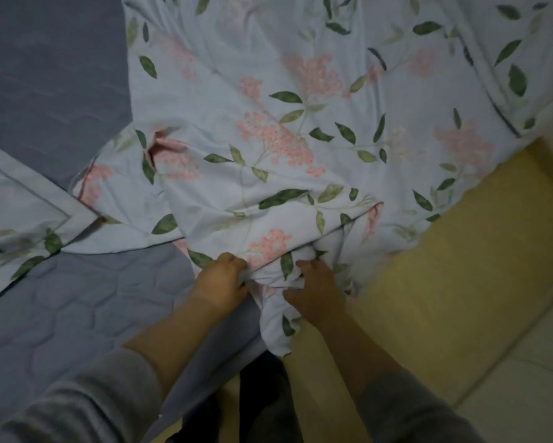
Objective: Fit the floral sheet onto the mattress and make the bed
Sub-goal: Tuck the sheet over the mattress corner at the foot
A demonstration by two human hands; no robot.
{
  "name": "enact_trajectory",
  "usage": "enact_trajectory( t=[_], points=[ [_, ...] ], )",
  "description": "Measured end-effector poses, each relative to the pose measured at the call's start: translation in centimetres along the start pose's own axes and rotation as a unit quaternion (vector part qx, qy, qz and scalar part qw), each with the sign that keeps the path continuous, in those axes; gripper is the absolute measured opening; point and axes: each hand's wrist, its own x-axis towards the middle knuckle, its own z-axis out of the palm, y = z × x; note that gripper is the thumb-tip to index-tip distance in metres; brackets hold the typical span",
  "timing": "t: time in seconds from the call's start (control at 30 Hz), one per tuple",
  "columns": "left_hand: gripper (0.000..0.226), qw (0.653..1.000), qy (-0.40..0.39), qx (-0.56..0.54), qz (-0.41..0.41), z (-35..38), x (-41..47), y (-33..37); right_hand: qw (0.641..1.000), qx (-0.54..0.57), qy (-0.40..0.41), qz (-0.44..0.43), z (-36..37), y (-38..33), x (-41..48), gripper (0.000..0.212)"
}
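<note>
Both the left hand [222, 279] and right hand [316, 292] grip the floral sheet [268, 123] in curled fingers [302, 266]; beyond them it lies rumpled on the mattress [77, 298].

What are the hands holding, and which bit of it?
Both hold the floral sheet. The left hand and the right hand each grip its bunched-up near edge, close together, where it hangs off the grey mattress.

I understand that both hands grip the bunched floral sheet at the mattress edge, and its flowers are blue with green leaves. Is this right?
Only the colour is wrong: the head view shows pink flowers, not blue. The left hand and right hand do grip the bunched floral sheet at the mattress edge.
</note>
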Motion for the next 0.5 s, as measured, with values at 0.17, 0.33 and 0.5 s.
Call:
enact_trajectory(
  t=[0.17, 0.33, 0.5],
  points=[
    [0.036, 1.0, 0.005, -0.005, 0.018, 1.8, -0.6, -0.9, 0.998, -0.002, 0.022, 0.06, 4.0, -0.1, 1.5, 0.097],
    [0.031, 1.0, -0.002, 0.005, -0.002, 2.3, -1.7, -2.7, 0.988, 0.098, 0.057, 0.108, 2.8, 0.6, 2.6, 0.017],
    [0.047, 0.998, -0.024, -0.052, -0.033, 2.1, -4.5, -2.6, 0.971, 0.237, -0.023, 0.026, 0.9, -1.2, -1.1, 0.041]
  ],
)
